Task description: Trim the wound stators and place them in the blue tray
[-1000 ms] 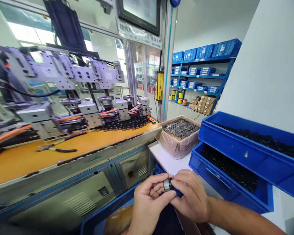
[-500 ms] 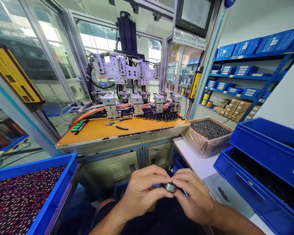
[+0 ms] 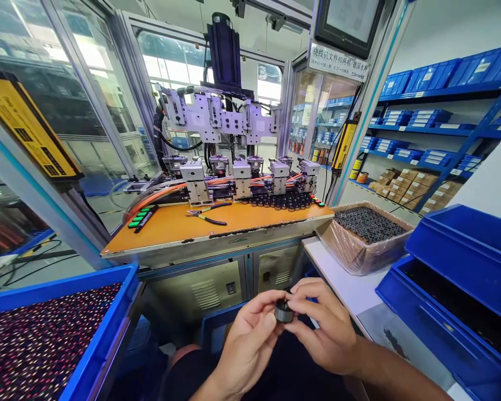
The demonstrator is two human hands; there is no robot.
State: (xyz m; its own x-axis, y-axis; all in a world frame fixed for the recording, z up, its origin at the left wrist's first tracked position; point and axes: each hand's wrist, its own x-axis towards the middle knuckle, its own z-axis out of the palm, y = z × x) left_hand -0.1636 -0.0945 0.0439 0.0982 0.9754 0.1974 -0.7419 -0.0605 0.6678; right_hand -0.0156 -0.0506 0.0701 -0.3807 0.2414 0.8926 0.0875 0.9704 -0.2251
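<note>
A small stator core (image 3: 283, 315), a round grey metal ring with black plastic at its top, is held between both hands over my lap. My left hand (image 3: 250, 334) grips it from the left, thumb on the near side and fingers behind. The fingers of my right hand (image 3: 323, 326) are bent round its right side, with the fingertips at the black upper part. What the right fingertips touch inside the ring is too small to make out.
Ahead stands a winding machine (image 3: 237, 178) over an orange worktop (image 3: 179, 225), with pliers (image 3: 211, 214) and several dark cores (image 3: 279, 201). A blue bin (image 3: 131, 273) of wound parts is left. At right are a plastic-lined carton (image 3: 350, 256) and stacked blue bins (image 3: 426, 306).
Both hands have turned the stator core upright, so more of its side and dark top show. The left hand has rolled palm upward. The view has shifted slightly left.
</note>
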